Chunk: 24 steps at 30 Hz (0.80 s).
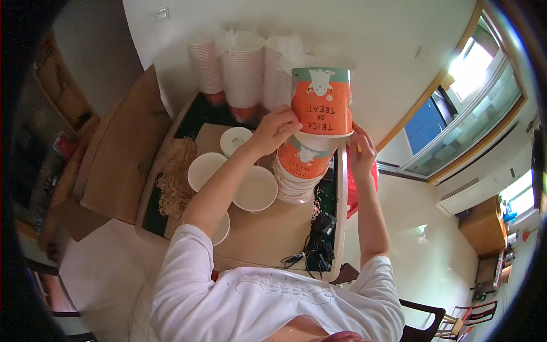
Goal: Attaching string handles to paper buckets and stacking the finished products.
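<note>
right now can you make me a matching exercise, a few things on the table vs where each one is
Things:
1. top cup
2. shredded straw
3. black cables
4. white cup stacks

Places:
a. far edge of the table
b. left side of the table
c. lifted off the orange stack, between both hands
d. near right corner of the table

Pairs: 1-c, 2-b, 3-d, 4-a

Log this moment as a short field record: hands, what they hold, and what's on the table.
left hand: grips the side of the top orange paper bucket
right hand: on the bucket's other side
bucket state: lifted, tilted, just above the bucket stack
table: white bowls, straw-like filler, black cables
rear of table: tall white cup stacks
</note>
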Each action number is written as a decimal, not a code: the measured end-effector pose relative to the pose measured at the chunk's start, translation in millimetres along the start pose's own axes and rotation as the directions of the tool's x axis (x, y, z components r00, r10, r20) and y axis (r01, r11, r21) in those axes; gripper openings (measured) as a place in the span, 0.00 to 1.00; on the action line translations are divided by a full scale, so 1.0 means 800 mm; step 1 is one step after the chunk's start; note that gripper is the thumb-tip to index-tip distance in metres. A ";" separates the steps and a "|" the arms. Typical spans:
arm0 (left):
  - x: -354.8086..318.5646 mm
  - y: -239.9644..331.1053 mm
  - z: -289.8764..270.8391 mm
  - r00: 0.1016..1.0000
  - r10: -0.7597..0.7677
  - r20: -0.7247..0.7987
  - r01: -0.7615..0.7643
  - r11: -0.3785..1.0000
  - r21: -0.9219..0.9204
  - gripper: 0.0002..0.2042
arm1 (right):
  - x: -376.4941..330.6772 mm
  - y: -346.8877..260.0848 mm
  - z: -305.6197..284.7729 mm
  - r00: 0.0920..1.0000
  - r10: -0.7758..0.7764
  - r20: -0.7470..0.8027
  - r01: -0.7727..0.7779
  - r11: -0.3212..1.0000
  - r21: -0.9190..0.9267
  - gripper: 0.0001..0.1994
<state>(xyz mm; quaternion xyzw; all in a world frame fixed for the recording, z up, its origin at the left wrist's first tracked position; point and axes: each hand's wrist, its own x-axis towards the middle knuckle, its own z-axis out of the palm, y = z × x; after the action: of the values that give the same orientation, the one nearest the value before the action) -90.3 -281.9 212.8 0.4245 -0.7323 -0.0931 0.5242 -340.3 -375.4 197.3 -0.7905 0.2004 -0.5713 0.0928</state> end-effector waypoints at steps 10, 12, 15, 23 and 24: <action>0.019 -0.113 0.029 0.798 -0.558 0.227 0.502 0.406 -0.764 0.24 | -0.005 -0.085 0.025 0.973 -0.207 0.105 0.224 0.953 -0.205 0.07; 0.025 -0.115 0.041 0.797 -0.537 0.277 0.508 0.347 -0.789 0.24 | -0.019 -0.088 0.035 0.972 -0.192 0.134 0.219 0.950 -0.223 0.10; 0.029 -0.133 0.042 0.798 -0.501 0.334 0.501 0.246 -0.830 0.23 | -0.033 -0.103 0.046 0.976 -0.110 0.187 0.161 0.944 -0.287 0.14; 0.024 -0.198 0.078 0.750 -0.435 0.499 0.596 0.116 -0.795 0.23 | -0.055 -0.119 0.071 0.960 -0.058 0.275 0.171 0.897 -0.407 0.13; 0.018 -0.213 0.082 0.749 -0.440 0.495 0.593 0.113 -0.797 0.23 | -0.051 -0.123 0.073 0.960 -0.054 0.273 0.171 0.887 -0.428 0.14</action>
<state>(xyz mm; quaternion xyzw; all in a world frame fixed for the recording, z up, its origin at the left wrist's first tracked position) -58.1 -418.5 94.9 0.2661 -0.3788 -0.6961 0.5488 -275.6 -274.0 179.4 -0.8673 0.2663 -0.4084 -0.1001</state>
